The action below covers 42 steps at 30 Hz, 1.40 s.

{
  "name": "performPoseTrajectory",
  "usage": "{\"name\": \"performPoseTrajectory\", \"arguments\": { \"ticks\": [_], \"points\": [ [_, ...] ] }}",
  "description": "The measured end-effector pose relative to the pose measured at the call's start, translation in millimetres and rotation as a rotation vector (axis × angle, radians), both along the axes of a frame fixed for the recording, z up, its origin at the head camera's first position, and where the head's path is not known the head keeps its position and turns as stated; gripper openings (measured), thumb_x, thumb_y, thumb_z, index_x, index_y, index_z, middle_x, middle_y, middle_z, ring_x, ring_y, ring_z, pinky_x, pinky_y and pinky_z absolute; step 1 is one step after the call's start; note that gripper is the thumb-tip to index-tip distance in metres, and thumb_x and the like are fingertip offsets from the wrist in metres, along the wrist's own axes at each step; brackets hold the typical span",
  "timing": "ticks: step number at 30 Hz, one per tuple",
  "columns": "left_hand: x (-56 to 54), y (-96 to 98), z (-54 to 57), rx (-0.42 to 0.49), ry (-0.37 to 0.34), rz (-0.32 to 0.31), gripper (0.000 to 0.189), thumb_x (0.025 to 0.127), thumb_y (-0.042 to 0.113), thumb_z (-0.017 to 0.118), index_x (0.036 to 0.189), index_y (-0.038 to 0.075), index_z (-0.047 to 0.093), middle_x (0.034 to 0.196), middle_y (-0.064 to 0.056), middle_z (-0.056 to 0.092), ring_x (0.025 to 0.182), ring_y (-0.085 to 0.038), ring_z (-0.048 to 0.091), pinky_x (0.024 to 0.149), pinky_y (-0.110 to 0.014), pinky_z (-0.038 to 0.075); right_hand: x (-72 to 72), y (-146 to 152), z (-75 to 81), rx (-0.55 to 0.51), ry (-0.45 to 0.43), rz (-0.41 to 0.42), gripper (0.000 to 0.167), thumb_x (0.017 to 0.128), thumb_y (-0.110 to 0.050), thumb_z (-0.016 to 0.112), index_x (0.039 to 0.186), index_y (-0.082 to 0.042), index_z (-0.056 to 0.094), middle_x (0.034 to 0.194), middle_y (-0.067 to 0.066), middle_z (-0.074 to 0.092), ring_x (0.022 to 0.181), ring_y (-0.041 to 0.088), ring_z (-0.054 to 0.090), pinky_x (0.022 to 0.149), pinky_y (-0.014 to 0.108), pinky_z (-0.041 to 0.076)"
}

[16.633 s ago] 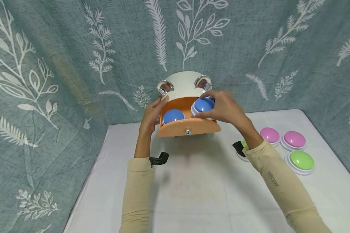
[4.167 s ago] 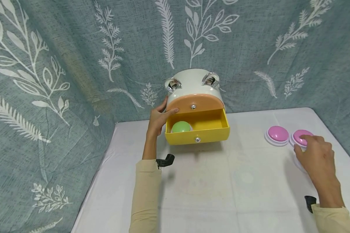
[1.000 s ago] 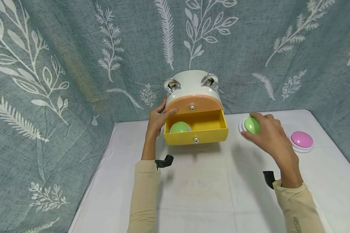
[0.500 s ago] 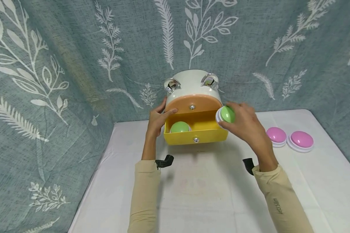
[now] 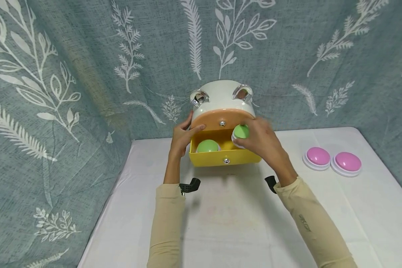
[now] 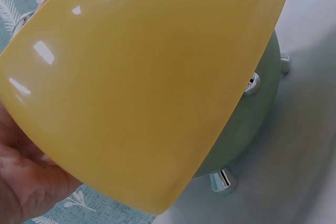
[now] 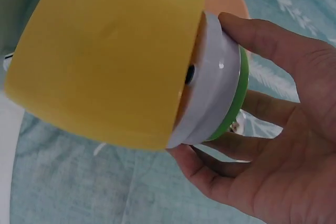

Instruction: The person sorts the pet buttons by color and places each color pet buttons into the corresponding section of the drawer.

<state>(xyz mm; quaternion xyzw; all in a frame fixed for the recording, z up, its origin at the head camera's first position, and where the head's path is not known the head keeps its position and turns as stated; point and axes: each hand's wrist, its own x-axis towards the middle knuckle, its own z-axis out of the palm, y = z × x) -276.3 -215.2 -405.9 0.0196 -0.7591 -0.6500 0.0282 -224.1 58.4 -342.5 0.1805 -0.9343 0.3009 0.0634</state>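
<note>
Holding a green dome button (image 5: 241, 131) by its white base, the right hand (image 5: 259, 140) has fingers and thumb curled round the rim, poised over the right half of the open yellow drawer (image 5: 225, 158). It looks light, rigid and smooth-sided, so a rim grip is probably safest; pressing the dome may trigger it. A second green button (image 5: 207, 146) lies in the drawer's left half. The left hand (image 5: 182, 137) clasps the left side of the white cabinet (image 5: 218, 97), thumb on the shut orange drawer (image 5: 221, 118). Two pink buttons (image 5: 332, 160) sit side by side near the right edge of the surface (image 5: 234, 219). Both wrist views are mostly filled by yellow plastic; the drawer floor under the held button is hidden.
</note>
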Motion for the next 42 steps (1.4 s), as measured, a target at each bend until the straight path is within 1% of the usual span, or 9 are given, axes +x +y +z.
{"name": "performPoseTrajectory", "arguments": {
  "ticks": [7, 13, 19, 24, 28, 31, 34, 39, 42],
  "points": [
    [0.8, 0.8, -1.1, -0.001, 0.008, 0.010, 0.082, 0.089, 0.032, 0.085, 0.158, 0.034, 0.041, 0.169, 0.005, 0.038, 0.161, -0.026, 0.029, 0.130, -0.048, 0.032, -10.5, -13, 0.4, 0.042, -0.126, 0.018, 0.037, 0.085, -0.028, 0.086, 0.104, -0.002, 0.068, 0.087, 0.008, 0.060, 0.081, 0.024, 0.053, 0.068, 0.034, 0.041],
    [1.2, 0.3, -1.2, -0.008, 0.017, 0.014, 0.082, 0.089, 0.032, 0.085, 0.158, 0.035, 0.042, 0.168, 0.003, 0.039, 0.161, -0.028, 0.030, 0.129, -0.050, 0.033, -22.4, -23, -3.5, 0.198, -0.178, 0.041, 0.034, 0.079, -0.024, 0.092, 0.087, -0.004, 0.066, 0.074, 0.003, 0.052, 0.072, 0.021, 0.051, 0.061, 0.031, 0.038],
    [1.4, 0.1, 0.7, -0.006, 0.001, 0.014, 0.082, 0.089, 0.034, 0.085, 0.158, 0.035, 0.042, 0.169, 0.005, 0.039, 0.161, -0.026, 0.030, 0.129, -0.048, 0.034, -28.8, -30, -6.4, 0.317, -0.234, 0.072, 0.009, 0.085, -0.008, 0.077, 0.079, -0.009, 0.070, 0.073, 0.003, 0.050, 0.072, 0.021, 0.050, 0.058, 0.032, 0.037],
    [1.4, 0.5, 0.4, 0.002, 0.006, 0.015, 0.082, 0.089, 0.032, 0.085, 0.158, 0.034, 0.042, 0.168, 0.005, 0.039, 0.161, -0.025, 0.030, 0.129, -0.048, 0.034, -30.5, -34, 0.4, 0.425, -0.298, 0.113, 0.021, 0.089, -0.009, 0.072, 0.071, -0.011, 0.061, 0.072, 0.002, 0.046, 0.071, 0.019, 0.047, 0.058, 0.032, 0.036],
    [0.6, -0.4, -0.9, -0.003, 0.002, 0.019, 0.081, 0.089, 0.033, 0.085, 0.158, 0.036, 0.043, 0.168, 0.006, 0.040, 0.161, -0.025, 0.030, 0.129, -0.047, 0.034, -27.7, -32, 1.0, 0.428, -0.339, 0.126, 0.021, 0.098, -0.021, 0.073, 0.080, -0.011, 0.067, 0.070, -0.001, 0.044, 0.069, 0.017, 0.049, 0.062, 0.030, 0.038],
    [0.8, 0.3, -1.6, -0.009, 0.001, 0.029, 0.081, 0.088, 0.034, 0.085, 0.158, 0.036, 0.043, 0.168, 0.006, 0.041, 0.161, -0.025, 0.030, 0.129, -0.048, 0.034, -16.8, -24, -4.9, 0.305, -0.215, 0.108, 0.014, 0.101, -0.020, 0.070, 0.101, -0.008, 0.077, 0.085, 0.002, 0.065, 0.081, 0.019, 0.060, 0.072, 0.034, 0.049],
    [0.8, 0.6, -1.9, -0.007, -0.006, 0.028, 0.081, 0.088, 0.034, 0.085, 0.158, 0.035, 0.043, 0.168, 0.006, 0.041, 0.161, -0.025, 0.030, 0.129, -0.048, 0.034, 4.1, -15, -16.3, 0.099, 0.057, 0.022, 0.019, 0.100, -0.013, 0.069, 0.116, -0.005, 0.076, 0.109, 0.011, 0.074, 0.094, 0.029, 0.067, 0.080, 0.045, 0.056],
    [0.1, 0.8, -1.8, -0.008, -0.018, 0.013, 0.082, 0.088, 0.035, 0.084, 0.158, 0.036, 0.042, 0.168, 0.006, 0.039, 0.161, -0.024, 0.030, 0.129, -0.048, 0.034, 51.0, -20, -42.0, -0.215, 0.486, -0.190, 0.010, 0.094, -0.004, 0.073, 0.101, 0.003, 0.076, 0.094, 0.018, 0.074, 0.085, 0.035, 0.070, 0.073, 0.046, 0.060],
    [-0.3, 0.6, -2.5, -0.005, -0.003, 0.022, 0.082, 0.088, 0.036, 0.084, 0.158, 0.035, 0.042, 0.169, 0.006, 0.039, 0.161, -0.025, 0.030, 0.129, -0.049, 0.033, 71.4, -34, -60.1, -0.244, 0.550, -0.196, 0.011, 0.090, -0.003, 0.077, 0.100, 0.002, 0.077, 0.088, 0.016, 0.075, 0.079, 0.030, 0.073, 0.067, 0.042, 0.062]
  ]
}}
